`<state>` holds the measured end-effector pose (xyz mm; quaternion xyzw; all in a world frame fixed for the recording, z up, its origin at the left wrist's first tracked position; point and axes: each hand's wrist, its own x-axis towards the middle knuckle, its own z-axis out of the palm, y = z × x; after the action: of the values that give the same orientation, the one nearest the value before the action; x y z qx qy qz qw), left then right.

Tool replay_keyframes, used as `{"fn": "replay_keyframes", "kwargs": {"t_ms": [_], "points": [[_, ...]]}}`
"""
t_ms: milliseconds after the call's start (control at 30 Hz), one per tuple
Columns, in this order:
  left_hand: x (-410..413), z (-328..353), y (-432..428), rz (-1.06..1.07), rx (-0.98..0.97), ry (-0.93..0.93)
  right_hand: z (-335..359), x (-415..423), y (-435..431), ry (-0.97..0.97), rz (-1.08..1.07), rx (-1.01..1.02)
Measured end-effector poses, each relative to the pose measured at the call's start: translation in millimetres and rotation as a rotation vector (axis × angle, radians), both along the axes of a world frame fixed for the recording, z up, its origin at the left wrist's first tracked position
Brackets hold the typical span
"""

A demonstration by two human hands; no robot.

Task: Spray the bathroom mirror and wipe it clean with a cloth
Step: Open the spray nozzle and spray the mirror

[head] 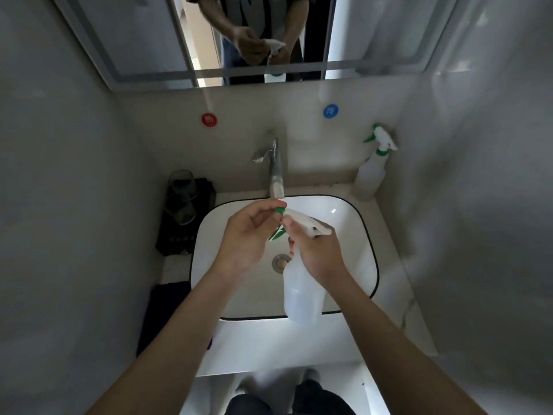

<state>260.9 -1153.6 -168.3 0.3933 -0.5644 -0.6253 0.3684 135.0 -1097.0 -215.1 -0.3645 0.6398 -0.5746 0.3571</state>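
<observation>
A small grey-walled bathroom: the mirror [134,40] hangs above a white basin [359,211]. Over the basin the right hand [317,253] grips the neck of the spray bottle [302,298], while the left hand [242,238] pinches its green nozzle [279,210]. A dark cloth [167,310] lies left of the basin.

A white rectangular basin [354,235] with a thin dark rim sits on a pale tabletop [398,280] at frame centre. A chrome drain [280,261] lies in its floor. A chrome faucet [275,166] stands behind it. On the wall above are a red round marker [209,119] at left and a blue round marker [330,111] at right. A dark glass [182,196] stands on a black box [179,238] at the basin's left.
</observation>
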Motion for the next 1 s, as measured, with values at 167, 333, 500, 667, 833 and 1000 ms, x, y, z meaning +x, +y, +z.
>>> {"fn": "replay_keyframes", "kwargs": {"t_ms": [167,333,500,667,833,1000], "points": [[-8.0,-6.4,-0.9,0.031,-0.003,-0.017,-5.9,-11.2,-6.3,-0.062,0.069,0.015],[-20.4,-12.4,-5.0,0.104,0.014,-0.002,-9.6,-15.2,-8.6,-0.116,0.100,0.061],[-25.2,-16.7,-5.7,0.144,0.043,0.024,-11.4,-14.6,-11.9,-0.090,0.067,0.087],[-24.0,-22.8,-5.2,0.163,0.033,0.034,-16.1,-16.8,-13.7,-0.103,0.090,0.069],[-29.2,-27.5,-6.2,0.192,0.017,0.042,-18.1,-20.3,-17.0,-0.106,0.079,0.068],[-37.1,-29.6,-7.0,0.197,0.021,0.038,-20.4,-30.3,-16.4,-0.077,0.079,0.067]]}}
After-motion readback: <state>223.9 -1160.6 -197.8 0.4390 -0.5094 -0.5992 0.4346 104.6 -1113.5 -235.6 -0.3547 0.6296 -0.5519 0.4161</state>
